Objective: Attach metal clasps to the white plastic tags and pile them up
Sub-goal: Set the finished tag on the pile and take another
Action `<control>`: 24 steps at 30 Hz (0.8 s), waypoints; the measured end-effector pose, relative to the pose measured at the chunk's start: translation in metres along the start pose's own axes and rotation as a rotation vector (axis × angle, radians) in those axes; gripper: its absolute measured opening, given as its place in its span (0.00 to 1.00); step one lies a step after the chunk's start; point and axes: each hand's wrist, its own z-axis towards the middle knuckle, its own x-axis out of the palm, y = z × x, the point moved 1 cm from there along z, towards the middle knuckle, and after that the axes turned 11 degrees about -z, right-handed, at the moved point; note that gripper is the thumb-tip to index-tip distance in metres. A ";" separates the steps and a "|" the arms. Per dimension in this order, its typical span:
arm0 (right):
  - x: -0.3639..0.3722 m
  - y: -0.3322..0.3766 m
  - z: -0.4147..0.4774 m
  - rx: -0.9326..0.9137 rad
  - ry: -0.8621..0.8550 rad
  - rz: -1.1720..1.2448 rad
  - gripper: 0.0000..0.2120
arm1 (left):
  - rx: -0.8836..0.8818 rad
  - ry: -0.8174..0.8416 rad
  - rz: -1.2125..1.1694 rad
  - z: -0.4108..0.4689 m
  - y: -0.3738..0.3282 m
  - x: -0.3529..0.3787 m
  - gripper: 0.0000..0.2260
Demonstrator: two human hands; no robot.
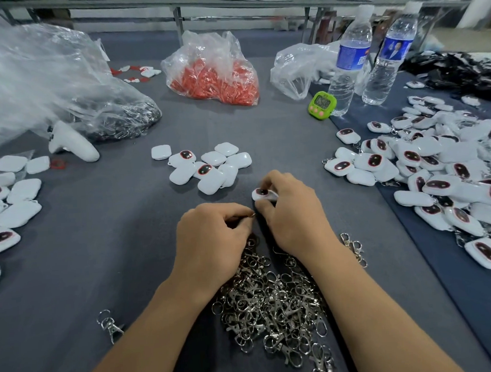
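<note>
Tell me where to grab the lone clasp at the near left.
Pinch the clasp by its round ring, the far end, coming straight down from above: it lies flat on the cloth, apart from the pile, and the ring probably lifts easiest.

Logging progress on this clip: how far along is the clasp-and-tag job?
Done: a large pile of tags on the right, several with clasps showing. In hand: the right hand holds one white tag while the left hand pinches a clasp at its edge. Left: a cluster of tags ahead, the left-side tags, and a heap of loose clasps.
</note>
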 end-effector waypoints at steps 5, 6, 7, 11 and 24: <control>-0.012 0.001 -0.022 0.235 -0.140 0.481 0.15 | -0.163 -0.064 -0.212 0.003 0.003 0.000 0.08; -0.016 0.000 -0.025 0.307 -0.185 0.607 0.15 | -0.189 -0.087 -0.268 0.004 0.005 -0.001 0.08; -0.018 0.000 -0.029 0.366 -0.206 0.709 0.14 | -0.208 -0.103 -0.323 0.005 0.006 -0.001 0.08; -0.023 0.007 -0.039 0.522 -0.143 1.091 0.15 | -0.253 -0.100 -0.443 0.007 0.008 -0.003 0.13; -0.024 0.004 -0.034 0.492 0.124 1.274 0.16 | -0.176 -0.042 -0.180 -0.003 -0.001 0.000 0.11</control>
